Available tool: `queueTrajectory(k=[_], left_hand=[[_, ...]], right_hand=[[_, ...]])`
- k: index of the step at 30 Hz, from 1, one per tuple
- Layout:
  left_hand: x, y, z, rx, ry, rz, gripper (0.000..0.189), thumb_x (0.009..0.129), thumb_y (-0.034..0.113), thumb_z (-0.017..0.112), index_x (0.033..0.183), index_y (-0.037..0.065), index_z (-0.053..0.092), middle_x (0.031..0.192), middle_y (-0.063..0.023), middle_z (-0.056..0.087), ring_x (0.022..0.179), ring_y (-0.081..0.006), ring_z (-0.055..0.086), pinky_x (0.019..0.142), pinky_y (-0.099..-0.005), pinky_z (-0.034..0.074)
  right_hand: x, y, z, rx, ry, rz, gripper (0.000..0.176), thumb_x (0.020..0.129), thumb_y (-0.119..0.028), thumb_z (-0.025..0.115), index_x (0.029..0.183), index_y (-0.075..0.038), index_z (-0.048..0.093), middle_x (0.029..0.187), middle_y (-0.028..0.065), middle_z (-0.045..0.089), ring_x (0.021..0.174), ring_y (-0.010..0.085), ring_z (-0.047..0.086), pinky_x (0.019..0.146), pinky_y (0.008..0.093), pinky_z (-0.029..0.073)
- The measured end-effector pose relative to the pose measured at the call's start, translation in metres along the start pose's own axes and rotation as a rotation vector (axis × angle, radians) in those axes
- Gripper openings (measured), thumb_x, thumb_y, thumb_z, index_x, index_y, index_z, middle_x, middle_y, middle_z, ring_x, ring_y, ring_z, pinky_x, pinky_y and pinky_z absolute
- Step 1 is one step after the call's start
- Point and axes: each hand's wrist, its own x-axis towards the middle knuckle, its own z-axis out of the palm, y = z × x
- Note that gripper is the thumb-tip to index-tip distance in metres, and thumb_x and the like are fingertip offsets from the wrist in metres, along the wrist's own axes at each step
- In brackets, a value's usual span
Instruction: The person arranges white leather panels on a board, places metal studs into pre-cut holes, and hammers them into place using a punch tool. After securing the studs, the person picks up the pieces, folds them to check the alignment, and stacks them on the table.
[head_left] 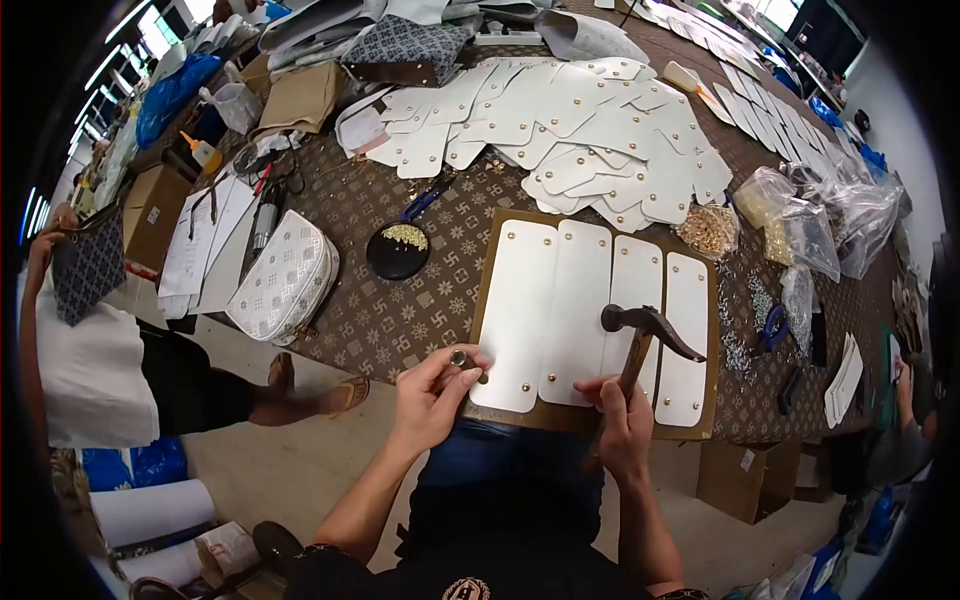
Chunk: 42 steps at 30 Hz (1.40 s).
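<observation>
My left hand [432, 395] pinches a small metal setting tool [459, 358] at the lower left corner of the board [490, 262]. My right hand [622, 425] is wrapped round the handle of a hammer [650, 325], its head over the white strips. Several white strips lie side by side on the board, with brass-coloured studs near their ends; the leftmost strip [513, 310] is close to my left fingers. The right forefinger reaches over the lower end of the second strip [577, 310].
Behind the board lies a large pile of white studded pieces [560, 110]. A black dish [397, 250] of small brass parts and a white patterned pouch [285, 280] are on the left. Bags of rivets [708, 230] and blue pliers [772, 328] lie right. People stand at both sides.
</observation>
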Motion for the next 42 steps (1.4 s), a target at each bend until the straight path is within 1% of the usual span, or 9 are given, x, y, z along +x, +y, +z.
queueTrajectory(k=[6, 11, 15, 16, 18, 21, 24, 31, 42], left_hand=[[0.008, 0.006, 0.006, 0.076, -0.09, 0.112, 0.022, 0.098, -0.002, 0.068, 0.119, -0.002, 0.07, 0.104, -0.0072, 0.076, 0.085, -0.0094, 0.069, 0.073, -0.0241, 0.055], [-0.001, 0.007, 0.002, 0.213, -0.124, 0.183, 0.018, 0.096, -0.001, 0.069, 0.114, -0.001, 0.071, 0.097, -0.0113, 0.076, 0.082, -0.0126, 0.072, 0.073, -0.0272, 0.057], [-0.005, 0.009, 0.003, 0.208, -0.103, 0.179, 0.018, 0.097, -0.001, 0.068, 0.115, -0.001, 0.071, 0.098, -0.0116, 0.076, 0.081, -0.0131, 0.072, 0.073, -0.0276, 0.056], [-0.004, 0.009, 0.005, 0.191, -0.081, 0.201, 0.017, 0.096, -0.002, 0.067, 0.113, -0.001, 0.072, 0.094, -0.0102, 0.075, 0.076, -0.0106, 0.067, 0.068, -0.0259, 0.053], [-0.004, 0.006, 0.005, 0.172, -0.054, 0.227, 0.017, 0.095, -0.003, 0.066, 0.111, -0.001, 0.072, 0.09, -0.0088, 0.074, 0.07, -0.008, 0.062, 0.063, -0.0243, 0.05], [-0.007, 0.003, 0.005, 0.106, -0.05, 0.24, 0.02, 0.097, -0.002, 0.068, 0.117, -0.001, 0.07, 0.098, -0.0126, 0.076, 0.081, -0.0144, 0.072, 0.072, -0.0272, 0.056], [0.004, 0.013, 0.001, 0.189, -0.058, 0.138, 0.02, 0.097, -0.001, 0.069, 0.117, -0.001, 0.07, 0.098, -0.0128, 0.076, 0.082, -0.0142, 0.073, 0.073, -0.0275, 0.057], [0.001, 0.021, 0.016, 0.02, -0.09, 0.093, 0.021, 0.098, -0.002, 0.067, 0.119, -0.003, 0.068, 0.104, -0.0114, 0.076, 0.097, -0.0129, 0.073, 0.082, -0.0266, 0.059], [0.008, -0.004, 0.038, -0.052, -0.239, 0.108, 0.022, 0.1, -0.003, 0.065, 0.122, -0.004, 0.065, 0.107, -0.0125, 0.076, 0.102, -0.0151, 0.074, 0.087, -0.0287, 0.06]], right_hand=[[-0.001, -0.011, 0.002, -0.034, 0.001, -0.061, 0.03, 0.111, -0.024, 0.05, 0.103, 0.001, 0.065, 0.097, 0.0093, 0.072, 0.094, 0.0151, 0.066, 0.089, 0.0318, 0.052], [-0.013, -0.078, -0.002, -0.306, -0.328, 0.161, 0.02, 0.104, -0.015, 0.054, 0.09, -0.001, 0.06, 0.071, 0.0021, 0.062, 0.057, 0.0118, 0.057, 0.052, 0.0263, 0.043], [-0.045, -0.157, 0.015, 0.152, -0.115, -0.409, 0.018, 0.101, -0.015, 0.056, 0.087, -0.005, 0.061, 0.06, 0.0025, 0.056, 0.048, 0.0106, 0.05, 0.046, 0.0255, 0.041], [-0.03, -0.176, -0.004, 0.303, -0.485, -0.576, 0.016, 0.101, -0.017, 0.057, 0.089, -0.007, 0.06, 0.062, 0.0042, 0.056, 0.048, 0.0131, 0.051, 0.048, 0.0273, 0.044], [-0.048, -0.172, 0.01, 0.052, -0.262, -0.71, 0.021, 0.096, -0.009, 0.067, 0.115, -0.004, 0.059, 0.062, 0.003, 0.058, 0.056, 0.021, 0.061, 0.056, 0.031, 0.049], [-0.011, -0.119, 0.031, -0.868, -0.573, -0.193, 0.024, 0.104, -0.022, 0.059, 0.091, -0.002, 0.058, 0.064, 0.006, 0.056, 0.056, 0.0199, 0.057, 0.056, 0.0347, 0.048], [-0.018, -0.104, 0.03, -0.452, -0.4, 0.07, 0.022, 0.106, -0.018, 0.054, 0.091, -0.002, 0.055, 0.068, 0.0024, 0.058, 0.058, 0.0088, 0.055, 0.052, 0.0266, 0.043], [-0.007, -0.028, 0.02, -0.284, -0.204, 0.013, 0.024, 0.108, -0.018, 0.052, 0.096, 0.001, 0.06, 0.081, 0.0061, 0.067, 0.076, 0.0113, 0.064, 0.07, 0.0283, 0.054], [-0.012, -0.053, 0.006, -0.277, -0.224, 0.019, 0.023, 0.107, -0.016, 0.053, 0.09, -0.001, 0.059, 0.068, 0.0024, 0.061, 0.062, 0.011, 0.06, 0.061, 0.026, 0.047]])
